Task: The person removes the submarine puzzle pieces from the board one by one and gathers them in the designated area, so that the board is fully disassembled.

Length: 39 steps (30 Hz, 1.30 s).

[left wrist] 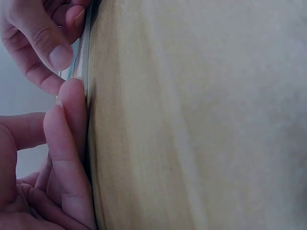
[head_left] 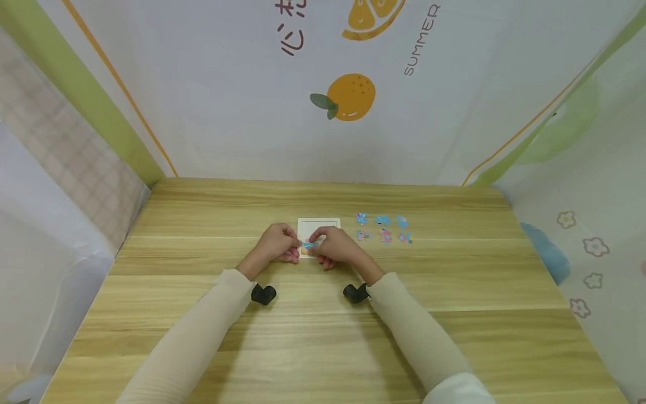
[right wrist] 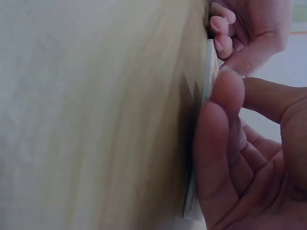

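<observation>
A small white puzzle tray (head_left: 308,225) lies flat on the table, with blue and orange puzzle pieces (head_left: 305,249) in its lower left corner. At the tray's left edge, my left hand (head_left: 276,242) holds the side, its fingers curled low along the rim and the thumb tip by the pieces. My right hand (head_left: 337,246) reaches over the tray from the right, thumb and index finger bent around a puzzle piece in that corner. The fingertips of both hands nearly meet there. In the right wrist view, the tray's edge (right wrist: 191,199) shows beneath the right hand's fingers, which hide most of the picture.
To the right of the tray, several loose blue and pink puzzle pieces (head_left: 382,220) lie in two rows on the wooden table (head_left: 313,348). A white printed curtain (head_left: 242,123) hangs behind the table, and more cloth hangs at both sides.
</observation>
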Motion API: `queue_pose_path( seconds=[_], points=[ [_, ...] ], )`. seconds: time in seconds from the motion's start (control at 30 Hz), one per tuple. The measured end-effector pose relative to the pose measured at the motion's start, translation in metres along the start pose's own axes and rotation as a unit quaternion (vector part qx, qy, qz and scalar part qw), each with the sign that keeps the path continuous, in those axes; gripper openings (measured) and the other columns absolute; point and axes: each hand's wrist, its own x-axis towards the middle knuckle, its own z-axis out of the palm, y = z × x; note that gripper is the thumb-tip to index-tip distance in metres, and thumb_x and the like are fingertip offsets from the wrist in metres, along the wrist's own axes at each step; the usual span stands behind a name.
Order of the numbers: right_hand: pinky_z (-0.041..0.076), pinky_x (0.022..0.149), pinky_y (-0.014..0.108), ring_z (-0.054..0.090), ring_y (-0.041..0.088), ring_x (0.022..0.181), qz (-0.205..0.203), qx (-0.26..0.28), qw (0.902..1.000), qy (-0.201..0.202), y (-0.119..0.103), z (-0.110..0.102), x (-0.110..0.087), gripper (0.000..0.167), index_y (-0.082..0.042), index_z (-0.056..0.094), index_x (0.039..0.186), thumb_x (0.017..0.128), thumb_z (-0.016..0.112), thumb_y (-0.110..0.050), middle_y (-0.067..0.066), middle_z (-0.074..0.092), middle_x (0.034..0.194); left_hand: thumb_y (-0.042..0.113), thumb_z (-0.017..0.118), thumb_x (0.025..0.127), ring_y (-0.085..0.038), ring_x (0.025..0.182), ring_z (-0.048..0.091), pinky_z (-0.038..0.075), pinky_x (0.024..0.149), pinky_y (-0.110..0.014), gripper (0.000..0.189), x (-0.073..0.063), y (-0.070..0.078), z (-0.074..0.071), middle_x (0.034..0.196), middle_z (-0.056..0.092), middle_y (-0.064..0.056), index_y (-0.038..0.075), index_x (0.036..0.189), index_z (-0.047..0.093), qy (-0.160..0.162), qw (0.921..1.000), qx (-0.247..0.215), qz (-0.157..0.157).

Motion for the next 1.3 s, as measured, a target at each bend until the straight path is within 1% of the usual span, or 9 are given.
queue_pose_path(
  seconds=[0.13, 0.23, 0.47, 0.6, 0.77, 0.93, 1.03, 1.17, 1.3],
  points=[
    [0.058, 0.049, 0.031, 0.059, 0.015, 0.045, 0.021, -0.003, 0.9998, 0.005, -0.001, 0.002, 0.002, 0.022, -0.009, 0.060, 0.108, 0.090, 0.069, -0.015, 0.006, 0.060, 0.061, 0.004, 0.064, 0.090, -0.016, 0.048, 0.065, 0.055, 0.047, -0.022, 0.016, 0.000, 0.000, 0.001, 0.061, 0.064, -0.010, -0.002, 0.102, 0.055, 0.000, 1.0000, 0.001, 0.001],
    [0.057, 0.048, 0.029, 0.058, 0.015, 0.045, 0.027, -0.002, 0.9996, 0.005, -0.001, 0.002, 0.003, 0.021, -0.008, 0.059, 0.108, 0.090, 0.069, -0.014, 0.006, 0.060, 0.061, 0.003, 0.063, 0.091, -0.016, 0.048, 0.065, 0.055, 0.047, -0.022, 0.015, 0.000, 0.001, 0.001, 0.061, 0.064, -0.010, -0.003, 0.102, 0.055, -0.002, 1.0000, 0.001, 0.001],
    [0.054, 0.045, 0.026, 0.058, 0.015, 0.044, 0.018, 0.017, 0.9995, -0.020, 0.000, -0.002, 0.005, 0.020, -0.006, 0.054, 0.103, 0.091, 0.067, -0.013, 0.007, 0.060, 0.062, 0.003, 0.062, 0.091, -0.016, 0.048, 0.064, 0.055, 0.047, -0.023, 0.014, -0.001, 0.002, 0.001, 0.061, 0.064, -0.011, -0.003, 0.102, 0.055, -0.002, 1.0000, 0.000, 0.001],
    [0.055, 0.046, 0.027, 0.058, 0.015, 0.045, 0.012, 0.026, 0.9990, -0.033, 0.001, -0.006, 0.004, 0.017, -0.006, 0.053, 0.101, 0.095, 0.063, -0.018, 0.006, 0.060, 0.063, 0.003, 0.062, 0.091, -0.016, 0.047, 0.064, 0.055, 0.046, -0.023, 0.014, 0.000, 0.002, 0.002, 0.061, 0.064, -0.010, -0.003, 0.101, 0.055, 0.000, 1.0000, -0.001, 0.002],
    [0.056, 0.049, 0.026, 0.059, 0.014, 0.048, 0.012, 0.072, 0.9963, -0.045, 0.002, -0.011, 0.001, 0.020, -0.004, 0.056, 0.102, 0.099, 0.058, -0.025, 0.006, 0.061, 0.067, 0.002, 0.062, 0.090, -0.016, 0.047, 0.064, 0.055, 0.046, -0.023, 0.013, 0.000, 0.002, 0.003, 0.061, 0.064, -0.010, -0.003, 0.101, 0.056, 0.001, 1.0000, -0.001, 0.003],
    [0.055, 0.049, 0.026, 0.060, 0.014, 0.049, 0.023, 0.112, 0.9920, -0.054, 0.005, -0.021, -0.004, 0.020, -0.004, 0.056, 0.104, 0.100, 0.055, -0.023, 0.008, 0.064, 0.070, 0.003, 0.062, 0.090, -0.016, 0.048, 0.065, 0.055, 0.046, -0.022, 0.012, 0.000, 0.002, 0.003, 0.061, 0.064, -0.010, -0.002, 0.100, 0.056, 0.000, 0.9999, 0.013, 0.011],
    [0.055, 0.049, 0.026, 0.061, 0.015, 0.049, 0.027, 0.111, 0.9915, -0.062, 0.008, -0.030, -0.008, 0.020, -0.004, 0.053, 0.106, 0.102, 0.051, -0.024, 0.011, 0.068, 0.075, 0.003, 0.063, 0.090, -0.017, 0.048, 0.065, 0.055, 0.046, -0.022, 0.012, 0.000, 0.002, 0.003, 0.061, 0.065, -0.010, -0.002, 0.099, 0.057, 0.001, 0.9997, 0.021, 0.016],
    [0.054, 0.049, 0.025, 0.063, 0.015, 0.051, 0.027, 0.103, 0.9926, -0.059, 0.016, -0.044, -0.017, 0.021, -0.004, 0.052, 0.105, 0.102, 0.050, -0.025, 0.014, 0.071, 0.081, 0.003, 0.063, 0.090, -0.017, 0.048, 0.065, 0.055, 0.046, -0.022, 0.012, 0.000, 0.002, 0.002, 0.061, 0.064, -0.010, -0.002, 0.099, 0.056, 0.000, 0.9997, 0.017, 0.017],
    [0.053, 0.048, 0.025, 0.062, 0.017, 0.051, 0.028, 0.102, 0.9930, -0.052, 0.029, -0.054, -0.026, 0.019, -0.004, 0.053, 0.103, 0.101, 0.052, -0.023, 0.015, 0.071, 0.079, 0.004, 0.063, 0.091, -0.017, 0.047, 0.064, 0.054, 0.045, -0.022, 0.014, -0.001, 0.001, 0.000, 0.060, 0.064, -0.010, -0.002, 0.100, 0.055, 0.001, 0.9999, 0.012, 0.010]
  ],
)
